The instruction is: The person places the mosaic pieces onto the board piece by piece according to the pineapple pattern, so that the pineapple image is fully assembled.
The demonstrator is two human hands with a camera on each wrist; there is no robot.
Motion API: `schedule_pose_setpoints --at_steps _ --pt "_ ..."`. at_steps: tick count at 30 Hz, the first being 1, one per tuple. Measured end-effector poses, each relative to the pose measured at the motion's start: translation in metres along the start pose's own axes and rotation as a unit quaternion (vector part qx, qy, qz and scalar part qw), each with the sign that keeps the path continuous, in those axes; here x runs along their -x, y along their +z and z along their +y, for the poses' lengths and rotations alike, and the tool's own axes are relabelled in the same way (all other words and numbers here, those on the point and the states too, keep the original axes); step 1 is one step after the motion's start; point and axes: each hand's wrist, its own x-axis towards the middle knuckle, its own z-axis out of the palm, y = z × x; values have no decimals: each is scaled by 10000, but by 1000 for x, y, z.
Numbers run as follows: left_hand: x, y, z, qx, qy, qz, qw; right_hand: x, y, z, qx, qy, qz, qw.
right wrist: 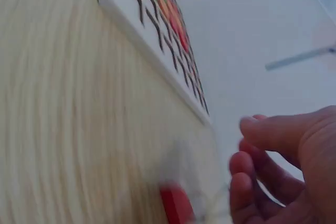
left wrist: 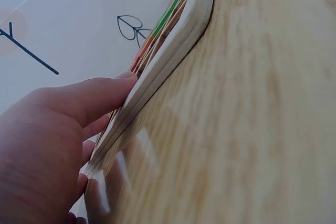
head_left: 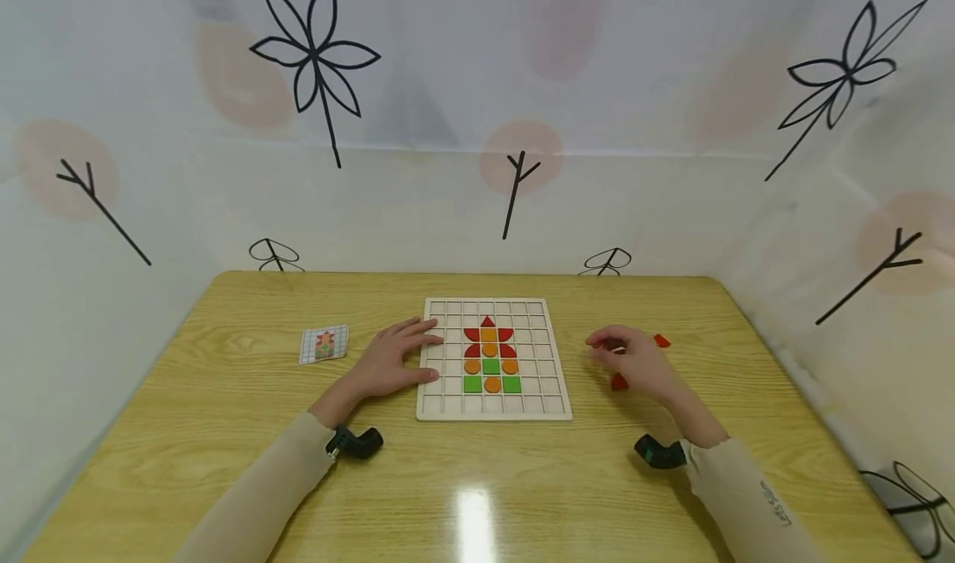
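Observation:
A pale wooden grid board (head_left: pixel 454 404) lies on the table with red, orange and green flat pieces set in a figure; a green square (head_left: pixel 490 366) sits near its middle. My left hand (head_left: pixel 388 359) rests along the board's left edge, fingers spread and fairly straight, fingertips on the rim. To the right of the board my right hand (head_left: pixel 637 362) hovers with bent fingers, thumb and fingertips close together. Whether a small piece is between them I cannot tell. Close by it lie loose red pieces, one (head_left: pixel 661 341) behind the hand and another (head_left: pixel 619 382) partly under it.
A small card (head_left: pixel 324 344) printed with a similar coloured figure on a grid lies left of the left hand. The wooden table (head_left: pixel 418 488) meets a patterned white cloth (head_left: pixel 418 206) at the back and sides.

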Motion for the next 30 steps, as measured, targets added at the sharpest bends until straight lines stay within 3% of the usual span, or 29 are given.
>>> schedule_pose_setpoints --at_steps 5,12,19,25,30 --pt "0 -1 1 50 24 0 10000 16 -41 26 -7 289 -312 9991" --pt "0 0 1 25 -35 -37 10000 32 -78 54 190 268 -868 9957" --pt "0 0 2 33 -60 -41 10000 37 -89 67 -228 291 -1487 9882" --pt "1 0 0 8 -86 -52 9999 38 -91 73 -554 381 -1656 9839" --pt "0 0 1 -17 -70 -71 9999 37 -91 77 -509 229 -1720 9835"
